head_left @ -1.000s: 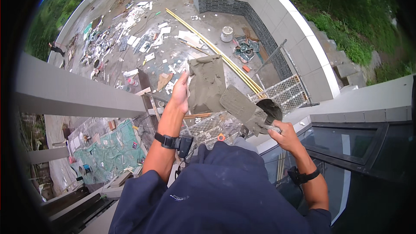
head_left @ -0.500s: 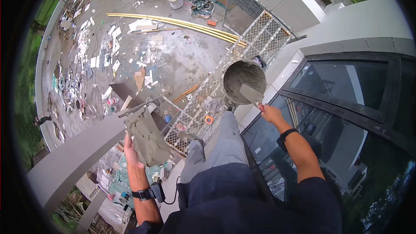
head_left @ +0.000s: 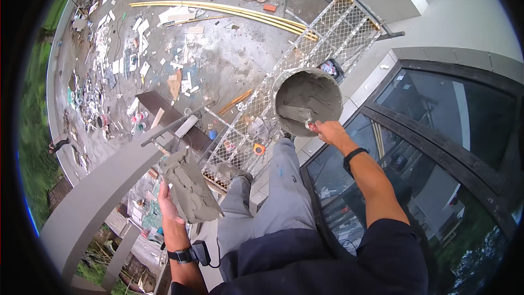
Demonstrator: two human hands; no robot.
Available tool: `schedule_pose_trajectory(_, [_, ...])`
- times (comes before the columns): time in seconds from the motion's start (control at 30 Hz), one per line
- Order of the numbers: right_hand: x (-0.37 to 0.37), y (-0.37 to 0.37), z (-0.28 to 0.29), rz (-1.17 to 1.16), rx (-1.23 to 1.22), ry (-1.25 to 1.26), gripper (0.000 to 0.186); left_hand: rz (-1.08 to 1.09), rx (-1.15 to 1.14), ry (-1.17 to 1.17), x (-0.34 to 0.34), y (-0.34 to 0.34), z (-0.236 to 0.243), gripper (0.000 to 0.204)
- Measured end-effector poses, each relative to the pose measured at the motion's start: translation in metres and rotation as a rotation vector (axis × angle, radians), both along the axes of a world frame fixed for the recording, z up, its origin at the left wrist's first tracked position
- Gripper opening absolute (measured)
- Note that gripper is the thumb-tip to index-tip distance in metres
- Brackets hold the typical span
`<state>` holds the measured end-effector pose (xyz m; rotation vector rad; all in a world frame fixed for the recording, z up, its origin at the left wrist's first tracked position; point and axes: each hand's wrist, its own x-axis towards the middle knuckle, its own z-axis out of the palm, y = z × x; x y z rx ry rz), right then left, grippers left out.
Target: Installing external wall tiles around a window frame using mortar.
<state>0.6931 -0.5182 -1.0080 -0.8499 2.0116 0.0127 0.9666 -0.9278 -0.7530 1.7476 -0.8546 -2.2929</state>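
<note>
My left hand [head_left: 168,203] supports a rectangular tile [head_left: 189,188] from its left side and beneath, partly hidden by it. Thick, uneven grey mortar coats the tile's upper face. In my right hand [head_left: 332,134] is a trowel [head_left: 296,113] with a red handle, gripped in closed fingers. Its blade lies inside a round bucket [head_left: 277,81], smeared with mortar and touching the grey mortar [head_left: 316,94] there. The bucket stands on the mesh platform, just beyond my feet.
I am on a scaffold of metal mesh [head_left: 322,33], with an orange tape measure [head_left: 258,149] near my foot. Dark-framed windows [head_left: 436,147] flank my right. A grey beam [head_left: 103,186] runs at left. Far below, debris and long yellow poles [head_left: 218,9] litter the ground.
The trowel blade has moved left and lower within the bucket, and my right hand has shifted slightly left and up. The mortar-covered tile sits slightly lower in view, still in my left hand.
</note>
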Motion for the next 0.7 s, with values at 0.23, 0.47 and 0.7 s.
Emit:
schedule_pose_trajectory(0.23, [0.018,0.027,0.259,-0.366,-0.326,-0.031,0.038,-0.100,0.142,0.239,-0.047,0.002,0.061,0.060])
schedule_pose_trajectory(0.47, [0.093,-0.071,0.441,-0.221,-0.546,-0.072,0.050,-0.082,0.230,0.501,-0.030,-0.008,0.150,0.059])
schedule_pose_trajectory(0.7, [0.143,-0.100,0.406,0.104,-1.020,0.324,0.050,0.026,0.204,0.658,0.025,-0.033,0.220,0.059])
